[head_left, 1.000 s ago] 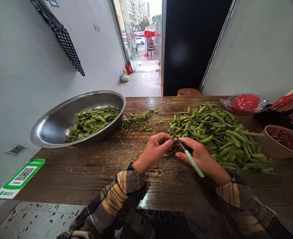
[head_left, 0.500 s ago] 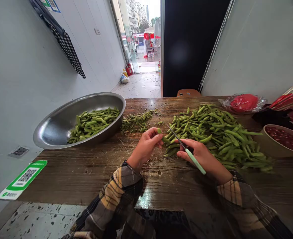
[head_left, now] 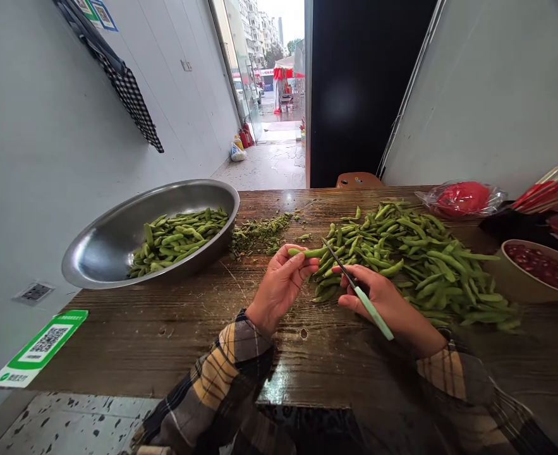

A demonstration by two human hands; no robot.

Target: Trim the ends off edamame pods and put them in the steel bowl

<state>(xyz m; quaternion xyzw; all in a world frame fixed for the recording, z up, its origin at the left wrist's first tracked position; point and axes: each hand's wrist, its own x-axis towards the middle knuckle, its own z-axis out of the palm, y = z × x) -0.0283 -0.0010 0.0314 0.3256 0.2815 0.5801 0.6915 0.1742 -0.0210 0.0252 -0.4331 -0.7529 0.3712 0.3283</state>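
Note:
A single green soybean pod (head_left: 307,253) is pinched between the thumb and fingers of my left hand (head_left: 281,281), lying nearly level. My right hand (head_left: 378,297) is closed on scissors with pale green handles (head_left: 372,313), seen edge-on. Their dark blades (head_left: 336,257) point up and left, with the tip beside the pod's right end; I cannot tell whether they touch it. Behind and right of my right hand spreads a large heap of soybean pods (head_left: 430,253). To the left, a tilted steel basin (head_left: 98,240) holds more pods (head_left: 181,240).
Small green trimmings (head_left: 262,234) lie beside the basin on the dark wooden table (head_left: 165,341). At right stand a bowl of dark red contents (head_left: 539,265) and a red item in clear plastic (head_left: 466,197). A green QR card (head_left: 42,347) sits at the left edge.
The pod in my left hand has turned from hanging downward to nearly level, its right end now at the scissor blades. My right hand has hardly moved.

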